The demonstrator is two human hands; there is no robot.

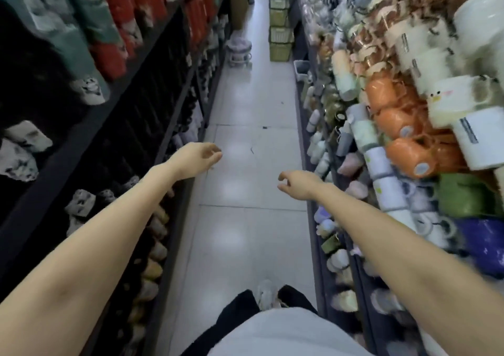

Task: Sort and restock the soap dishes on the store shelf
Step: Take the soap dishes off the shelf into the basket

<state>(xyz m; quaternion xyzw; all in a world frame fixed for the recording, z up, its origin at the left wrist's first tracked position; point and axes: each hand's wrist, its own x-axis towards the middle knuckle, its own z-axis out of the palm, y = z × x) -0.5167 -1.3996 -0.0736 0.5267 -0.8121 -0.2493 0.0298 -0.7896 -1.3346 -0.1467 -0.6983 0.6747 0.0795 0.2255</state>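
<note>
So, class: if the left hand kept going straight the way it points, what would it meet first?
Nothing close. The left hand points down the aisle over bare floor; the stool looks first in line, though depth is unclear.

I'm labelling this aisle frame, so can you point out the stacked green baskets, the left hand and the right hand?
stacked green baskets [279,29]: head view, front of the stack's middle.
left hand [197,156]: head view, middle of the hand.
right hand [298,184]: head view, middle of the hand.

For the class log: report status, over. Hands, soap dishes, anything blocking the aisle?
Left hand empty, right hand empty. No soap dishes identifiable. Green baskets stacked far down the aisle.
</note>
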